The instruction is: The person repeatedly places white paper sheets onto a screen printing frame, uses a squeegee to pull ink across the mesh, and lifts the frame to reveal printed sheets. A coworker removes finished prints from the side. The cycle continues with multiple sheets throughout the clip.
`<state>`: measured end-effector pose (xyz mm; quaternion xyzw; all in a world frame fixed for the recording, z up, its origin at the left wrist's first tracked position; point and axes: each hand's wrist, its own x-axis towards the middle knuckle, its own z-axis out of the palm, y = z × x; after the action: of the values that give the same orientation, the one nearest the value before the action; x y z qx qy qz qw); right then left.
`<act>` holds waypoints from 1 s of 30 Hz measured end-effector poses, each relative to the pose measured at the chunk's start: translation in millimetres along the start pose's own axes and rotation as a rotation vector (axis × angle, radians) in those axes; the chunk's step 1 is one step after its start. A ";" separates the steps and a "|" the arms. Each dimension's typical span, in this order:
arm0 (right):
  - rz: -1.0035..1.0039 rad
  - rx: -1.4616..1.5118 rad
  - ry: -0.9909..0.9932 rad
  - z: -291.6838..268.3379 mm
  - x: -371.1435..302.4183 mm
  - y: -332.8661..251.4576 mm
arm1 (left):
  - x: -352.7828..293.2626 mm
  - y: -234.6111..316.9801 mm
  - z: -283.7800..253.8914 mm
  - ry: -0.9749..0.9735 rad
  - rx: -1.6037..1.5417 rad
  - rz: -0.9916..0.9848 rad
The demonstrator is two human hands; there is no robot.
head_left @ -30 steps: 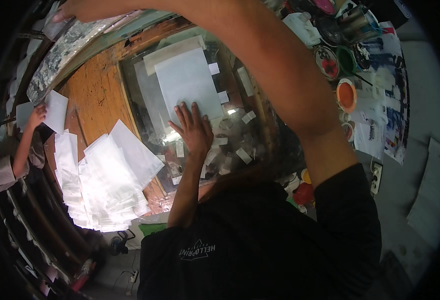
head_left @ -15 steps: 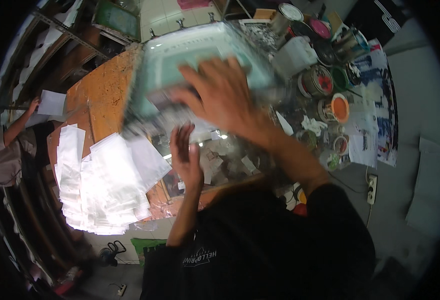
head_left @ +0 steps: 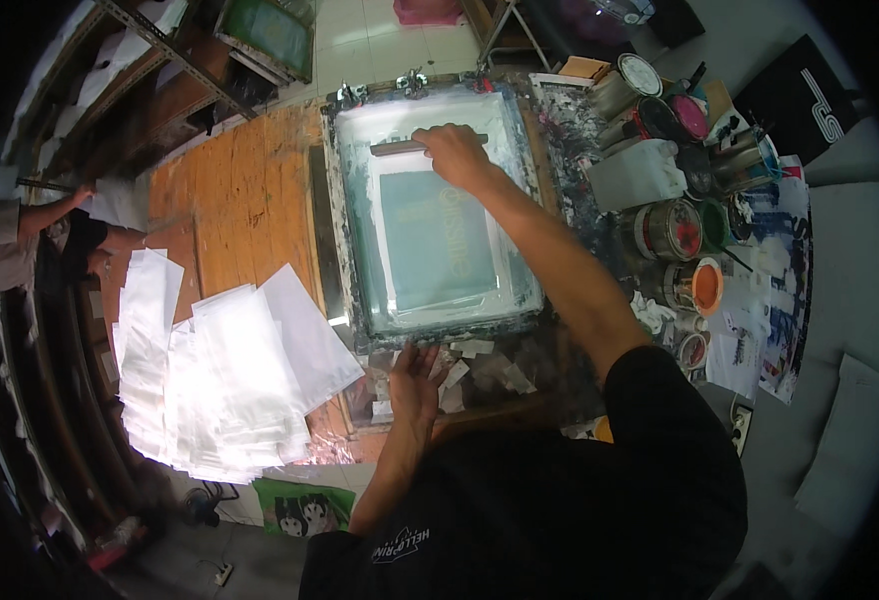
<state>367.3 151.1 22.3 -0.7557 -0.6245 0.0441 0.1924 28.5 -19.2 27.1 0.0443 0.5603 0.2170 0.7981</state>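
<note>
A screen-printing frame (head_left: 346,235) with a pale mesh and a teal rectangular print area lies on the table in front of me. Across the far part of its mesh, my right hand (head_left: 456,158) grips a dark squeegee (head_left: 392,149) from above. My left hand (head_left: 415,390) is at the frame's near edge, fingers extended and holding nothing. Its fingertips meet the edge; whether they reach beneath it I cannot tell. Metal hinge clamps (head_left: 412,83) stand along the frame's far side.
Loose white sheets (head_left: 230,375) lie in a pile on the left of the wooden table (head_left: 235,185). Paint cans (head_left: 668,230) and a white jug (head_left: 638,176) crowd the right side. Another person (head_left: 10,240) holds a sheet at far left, beside shelves.
The frame, blurred and tilted before, now lies down flat. My right hand has moved to its far part with the squeegee. My left hand is now at its near edge. The view has shifted.
</note>
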 end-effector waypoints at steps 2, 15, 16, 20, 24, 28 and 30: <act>0.007 0.060 -0.069 2.6 -1.3 -6.8 | -0.3 -2.8 -9.8 -0.014 0.005 0.009; 0.049 0.028 -0.030 7.9 -213.1 -119.6 | 7.0 0.3 -12.9 -0.106 0.009 0.062; 0.031 0.013 -0.006 3.0 -230.7 -133.0 | 4.7 1.1 -10.1 -0.109 0.047 0.076; 0.012 0.024 0.025 -4.3 -258.8 -150.3 | 12.7 -0.3 -16.9 -0.121 0.039 0.038; -0.016 0.022 -0.045 -26.2 -243.1 -145.5 | -1.8 6.4 -8.8 -0.094 -0.009 0.014; -0.108 0.030 0.155 -75.0 -218.9 -157.1 | -41.0 27.2 0.9 -0.231 -0.039 0.049; -0.140 0.039 0.242 -113.9 -199.5 -169.1 | -59.7 46.8 12.4 -0.400 -0.041 0.143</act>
<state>202.4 -42.8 151.1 -0.7063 -0.6468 -0.0485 0.2836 9.4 1.5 98.6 0.1100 0.3816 0.2715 0.8767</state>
